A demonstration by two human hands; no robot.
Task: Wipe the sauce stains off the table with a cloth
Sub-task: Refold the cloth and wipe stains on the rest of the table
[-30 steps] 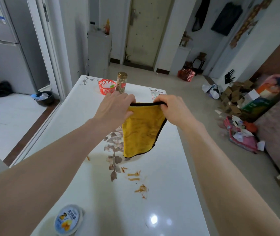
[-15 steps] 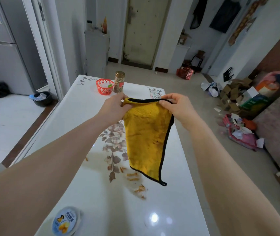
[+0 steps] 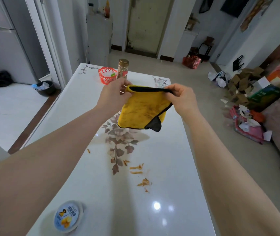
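Note:
A yellow cloth (image 3: 141, 111) with black edging hangs in the air above the white table (image 3: 178, 159). My left hand (image 3: 113, 96) pinches its top left corner and my right hand (image 3: 181, 97) pinches the top right corner. The cloth's lower part is folded up, and a dark corner shows at its bottom right. Orange sauce stains (image 3: 139, 174) lie on the tabletop nearer to me than the cloth, beside a printed flower pattern. One small stain (image 3: 88, 151) sits further left.
A sealed round tub (image 3: 67, 216) stands near the table's front left edge. A red basket (image 3: 106, 76) and a gold-capped jar (image 3: 123, 68) stand at the far end. Boxes and litter (image 3: 244, 99) cover the floor to the right.
The cloth hung long and unfolded half a second ago; now its lower part is folded up and shorter. Both hands still hold the top edge, slightly further apart.

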